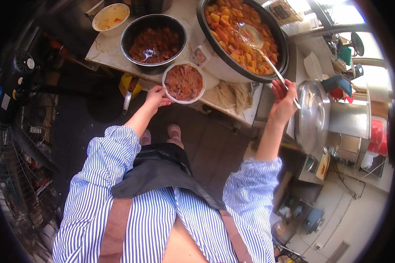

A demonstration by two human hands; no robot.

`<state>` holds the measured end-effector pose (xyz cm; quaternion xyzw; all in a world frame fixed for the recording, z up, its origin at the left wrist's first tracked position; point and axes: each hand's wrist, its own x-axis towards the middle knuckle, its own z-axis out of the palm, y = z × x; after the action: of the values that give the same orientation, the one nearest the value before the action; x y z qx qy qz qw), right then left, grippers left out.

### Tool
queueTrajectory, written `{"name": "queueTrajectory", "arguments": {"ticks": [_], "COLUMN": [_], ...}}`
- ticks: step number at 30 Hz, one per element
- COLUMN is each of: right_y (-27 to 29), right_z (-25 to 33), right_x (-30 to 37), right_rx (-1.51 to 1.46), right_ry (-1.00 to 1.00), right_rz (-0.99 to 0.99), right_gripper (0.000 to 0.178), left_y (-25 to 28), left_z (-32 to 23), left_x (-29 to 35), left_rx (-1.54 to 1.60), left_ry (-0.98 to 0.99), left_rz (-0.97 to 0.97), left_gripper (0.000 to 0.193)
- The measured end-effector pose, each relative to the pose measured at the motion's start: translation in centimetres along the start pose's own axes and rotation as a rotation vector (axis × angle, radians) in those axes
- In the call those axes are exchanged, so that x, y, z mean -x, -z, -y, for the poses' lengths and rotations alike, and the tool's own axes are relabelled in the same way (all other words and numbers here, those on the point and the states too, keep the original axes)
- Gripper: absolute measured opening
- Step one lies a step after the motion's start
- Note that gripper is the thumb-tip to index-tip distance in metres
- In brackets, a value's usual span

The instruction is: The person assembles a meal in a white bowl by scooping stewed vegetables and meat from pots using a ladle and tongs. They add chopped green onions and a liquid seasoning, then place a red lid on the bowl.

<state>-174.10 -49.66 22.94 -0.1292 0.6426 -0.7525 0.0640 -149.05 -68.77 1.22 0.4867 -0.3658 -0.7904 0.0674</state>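
My left hand (157,97) grips a round white tub (186,102) by its rim. Reddish-brown chunks of food fill that tub, which is held just off the near edge of the table. In my right hand (284,98) is the upper handle of a metal ladle (269,61). The ladle's bowl rests on the orange and yellow chunks in red sauce inside a large black-rimmed pot (239,72). To the left, a smaller dark pot (128,56) contains a dark red-brown stew with a shiny utensil in it.
A white bowl (99,26) with sauce remnants stands at the far left of the worktop (112,49). A crumpled beige cloth (232,97) lies at the near edge. Right of the large pot is a big metal lid (311,111). A black fan (19,83) stands at left.
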Motion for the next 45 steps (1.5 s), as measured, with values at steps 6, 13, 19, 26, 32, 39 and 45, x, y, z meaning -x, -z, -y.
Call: {"name": "queueTrajectory", "arguments": {"ticks": [6,13,19,26,32,39,45], "right_y": [1.8,3.9,-5.2,-5.2,-5.6,-12.9,-19.9], "right_z": [-6.3,-15.2,-25.5,-24.2,-20.3,-15.8,-15.2], "right_x": [-3.4,5.0,2.8,4.8,10.7,24.8,42.3], "right_rx": [-0.053,0.220,-0.220,-0.330,-0.211,0.043,0.225], "right_ry": [-0.167,-0.810,-0.824,-0.951,-1.044,-1.160,-1.122], "right_rz": [0.008,0.408,0.587,0.630,0.958,1.508,1.927], "right_gripper": [0.029,0.031,0.042,0.040,0.041,0.041,0.039], "left_y": [-0.1,0.4,-1.0,-0.3,2.9,8.3,13.4], "left_z": [-0.2,-0.2,0.1,3.3,9.7,19.4,25.9], "left_x": [0.4,1.4,1.0,3.0,11.9,26.3,37.0], "left_rx": [-0.019,-0.048,-0.087,0.031,0.298,0.549,0.829], "left_ry": [0.018,-0.026,-0.114,-0.183,-0.225,-0.385,-0.487], "left_rz": [-0.032,-0.065,-0.108,-0.103,-0.215,-0.594,-0.944], "left_gripper": [0.015,0.015,0.015,0.014,0.015,0.012,0.011]}}
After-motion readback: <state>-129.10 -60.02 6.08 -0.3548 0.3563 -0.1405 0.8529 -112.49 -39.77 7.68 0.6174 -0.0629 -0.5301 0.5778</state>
